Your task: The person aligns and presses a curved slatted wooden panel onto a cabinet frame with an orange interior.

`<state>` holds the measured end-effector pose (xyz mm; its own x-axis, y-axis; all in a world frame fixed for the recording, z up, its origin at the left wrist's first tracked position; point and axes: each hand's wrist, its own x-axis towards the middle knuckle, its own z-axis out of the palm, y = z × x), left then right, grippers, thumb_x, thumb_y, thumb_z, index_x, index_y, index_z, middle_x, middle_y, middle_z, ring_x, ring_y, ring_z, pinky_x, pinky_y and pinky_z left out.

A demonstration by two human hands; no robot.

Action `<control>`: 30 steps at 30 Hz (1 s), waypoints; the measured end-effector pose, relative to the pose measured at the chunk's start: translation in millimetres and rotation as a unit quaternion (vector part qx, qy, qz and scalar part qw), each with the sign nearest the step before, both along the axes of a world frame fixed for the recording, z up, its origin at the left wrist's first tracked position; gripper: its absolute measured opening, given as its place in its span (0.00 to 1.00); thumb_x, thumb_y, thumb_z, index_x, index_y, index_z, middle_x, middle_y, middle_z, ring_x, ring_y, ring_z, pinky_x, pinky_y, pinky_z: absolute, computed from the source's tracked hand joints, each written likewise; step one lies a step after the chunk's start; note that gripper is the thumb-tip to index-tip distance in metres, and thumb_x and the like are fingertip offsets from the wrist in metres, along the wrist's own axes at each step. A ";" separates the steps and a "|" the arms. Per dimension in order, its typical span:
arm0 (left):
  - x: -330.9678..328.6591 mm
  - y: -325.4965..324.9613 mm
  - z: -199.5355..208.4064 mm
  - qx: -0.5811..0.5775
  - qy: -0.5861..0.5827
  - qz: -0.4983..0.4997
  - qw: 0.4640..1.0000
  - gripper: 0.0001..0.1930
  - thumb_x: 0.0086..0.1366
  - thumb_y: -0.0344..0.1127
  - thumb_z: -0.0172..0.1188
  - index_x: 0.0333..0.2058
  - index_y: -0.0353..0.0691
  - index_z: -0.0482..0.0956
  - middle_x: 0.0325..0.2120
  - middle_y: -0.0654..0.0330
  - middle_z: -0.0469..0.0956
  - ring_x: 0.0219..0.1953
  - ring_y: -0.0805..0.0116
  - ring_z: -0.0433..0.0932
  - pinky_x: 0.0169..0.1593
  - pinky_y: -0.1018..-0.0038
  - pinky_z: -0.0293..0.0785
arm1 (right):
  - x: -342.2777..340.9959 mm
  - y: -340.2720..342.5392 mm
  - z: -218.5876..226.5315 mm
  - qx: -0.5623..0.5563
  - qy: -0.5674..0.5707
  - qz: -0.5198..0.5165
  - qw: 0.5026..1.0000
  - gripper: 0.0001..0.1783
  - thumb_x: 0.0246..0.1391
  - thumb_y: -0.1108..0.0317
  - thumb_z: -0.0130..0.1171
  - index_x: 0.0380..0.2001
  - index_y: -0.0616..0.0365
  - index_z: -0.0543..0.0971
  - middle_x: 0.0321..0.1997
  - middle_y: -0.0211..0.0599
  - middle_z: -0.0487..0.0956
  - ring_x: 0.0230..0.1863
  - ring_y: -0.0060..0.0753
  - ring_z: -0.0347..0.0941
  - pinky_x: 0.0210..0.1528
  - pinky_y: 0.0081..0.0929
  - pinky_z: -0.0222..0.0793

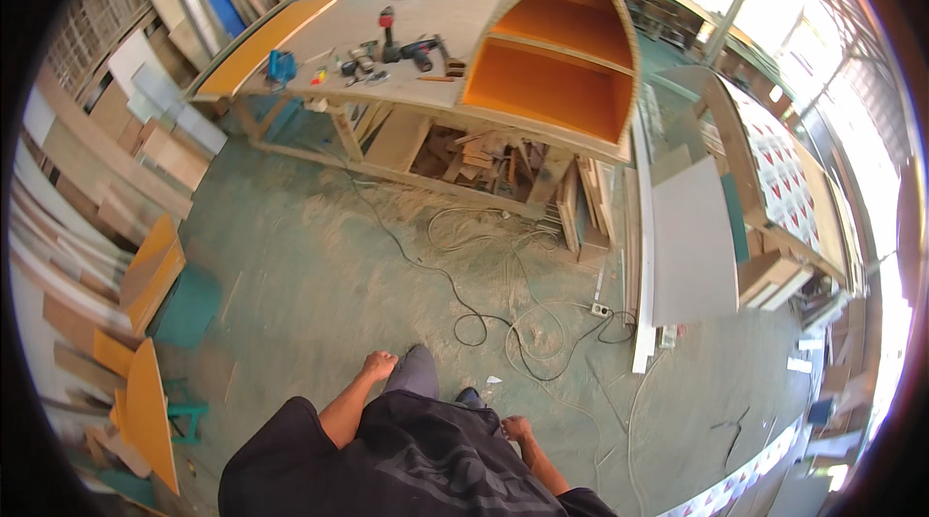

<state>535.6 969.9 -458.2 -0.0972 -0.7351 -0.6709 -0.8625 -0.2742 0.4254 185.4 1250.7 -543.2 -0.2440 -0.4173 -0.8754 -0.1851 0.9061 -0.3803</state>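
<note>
The left hand (pixel 379 363) is curled into a loose fist, with its fingers (pixel 384 358) pressed together and holding nothing. The right hand (pixel 516 428) hangs low by the person's side, and its fingers look curled in too, but it is too small to tell for sure; it holds nothing that I can see. Both hands are bare and swing free beside the dark shirt (pixel 416 464). Just past the left fist, a knee in grey trousers (pixel 416 372) pokes forward, so it looks like the person is walking across the room and not working on anything yet. Right in front of the feet, the dusty green floor (pixel 290 275) has a tangle of cables (pixel 503 323) lying on it, running from about twelve o'clock round to two o'clock, with a small white plug box (pixel 601 309) at the far end. These cables are the nearest things to the hands, but they are still well apart from them. Farther off at twelve o'clock stands a wooden tabletop (pixel 406 28) with drills (pixel 406 47) and small tools on it. Next to them, toward one o'clock, sits a big arched cabinet (pixel 561 52) that is orange inside. At nine o'clock, orange boards (pixel 150 270) lean by the wall. I think the next move calls for careful steps over the cables, so that no foot gets caught, before the hands can reach anything on the tabletop.
</note>
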 end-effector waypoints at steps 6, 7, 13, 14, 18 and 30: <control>36.4 -13.6 -52.9 0.085 -0.084 0.004 0.993 0.29 0.61 0.53 0.53 0.45 0.30 0.80 0.50 0.42 0.77 0.54 0.44 0.75 0.56 0.59 0.71 | -48.0 -56.6 -14.8 0.044 -0.029 0.041 0.998 0.15 0.60 0.65 0.50 0.46 0.58 0.80 0.36 0.37 0.83 0.29 0.32 0.80 0.28 0.29 0.77; 37.5 -0.1 -77.5 0.125 -0.078 -0.011 0.989 0.29 0.61 0.54 0.53 0.45 0.29 0.80 0.50 0.42 0.77 0.54 0.44 0.75 0.56 0.59 0.70 | -77.3 -38.9 -49.2 0.033 -0.028 0.181 0.983 0.16 0.61 0.67 0.50 0.49 0.57 0.78 0.38 0.38 0.83 0.30 0.33 0.80 0.29 0.32 0.77; 70.7 -120.1 -166.7 0.158 -0.052 -0.019 0.986 0.32 0.58 0.58 0.59 0.44 0.28 0.81 0.48 0.39 0.77 0.54 0.48 0.76 0.54 0.63 0.71 | -60.3 -203.4 32.0 0.027 -0.034 -0.209 0.977 0.17 0.61 0.66 0.50 0.50 0.60 0.77 0.39 0.38 0.82 0.37 0.36 0.80 0.38 0.36 0.77; 38.9 -148.6 -140.1 0.174 -0.034 0.029 0.984 0.33 0.58 0.58 0.58 0.44 0.28 0.80 0.50 0.38 0.76 0.55 0.46 0.75 0.55 0.62 0.71 | -61.0 -224.6 49.0 -0.036 -0.003 -0.162 0.986 0.16 0.61 0.63 0.51 0.46 0.61 0.79 0.35 0.39 0.82 0.35 0.34 0.80 0.36 0.35 0.76; -7.4 -278.4 -89.8 0.013 -0.022 -0.072 0.997 0.29 0.63 0.54 0.50 0.44 0.28 0.80 0.46 0.37 0.77 0.52 0.42 0.75 0.55 0.56 0.71 | -44.8 -292.7 73.2 -0.113 0.119 -0.028 0.986 0.22 0.59 0.52 0.52 0.40 0.61 0.83 0.31 0.48 0.83 0.36 0.43 0.80 0.38 0.40 0.73; -325.0 -611.1 394.5 -0.345 0.534 -0.029 0.771 0.16 0.71 0.42 0.53 0.42 0.32 0.77 0.37 0.58 0.81 0.41 0.73 0.76 0.48 0.74 0.71 | -114.7 -360.7 53.0 -0.139 0.073 -0.526 0.836 0.27 0.65 0.46 0.46 0.45 0.63 0.75 0.27 0.36 0.77 0.20 0.29 0.72 0.19 0.26 0.63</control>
